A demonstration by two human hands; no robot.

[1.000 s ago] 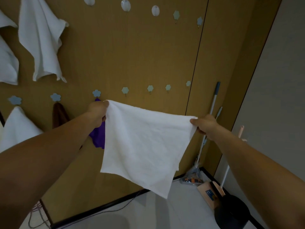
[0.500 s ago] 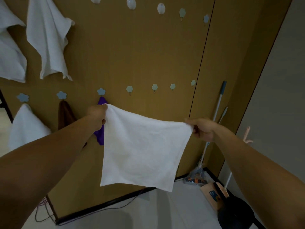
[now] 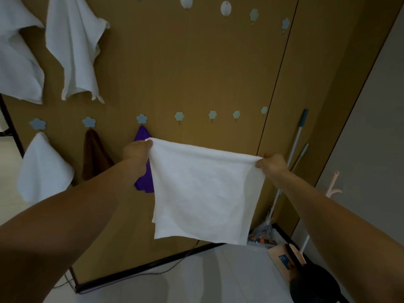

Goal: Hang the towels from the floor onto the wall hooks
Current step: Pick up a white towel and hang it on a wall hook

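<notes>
Both my arms reach forward, nearly straight, towards the wall [image 3: 175,62]. My left hand [image 3: 136,153] is clamped on the upper left corner of the towel [image 3: 203,193], fingers curled round the cloth, back of the hand towards me; my right hand [image 3: 273,164] is clamped on the upper right corner, knuckles bent, thumb tip on the near face. The left hand sits a little higher than the right. The towel's top edge runs stretched between them with a slight sag; the rest hangs flat and square in the air, clear of the floor [image 3: 218,270], in front of the wall; I cannot tell whether it touches the wall.

Just behind the towel's left edge hangs a purple towel [image 3: 144,182] from a flower hook [image 3: 141,119], partly hidden by my left hand and forearm. Above the towel's top edge is a row of bare hooks [image 3: 179,116]; none of them touches the towel. Left of the towel, beyond the purple one, hang a brown towel [image 3: 95,156] and then a white cloth [image 3: 43,171], each from its own hook. Well above and left of the towel two more white cloths [image 3: 74,51] hang on the wall. Right of the towel a mop handle [image 3: 297,138] leans in the corner; below the towel a thin cable [image 3: 170,268] lies along the floor.
</notes>
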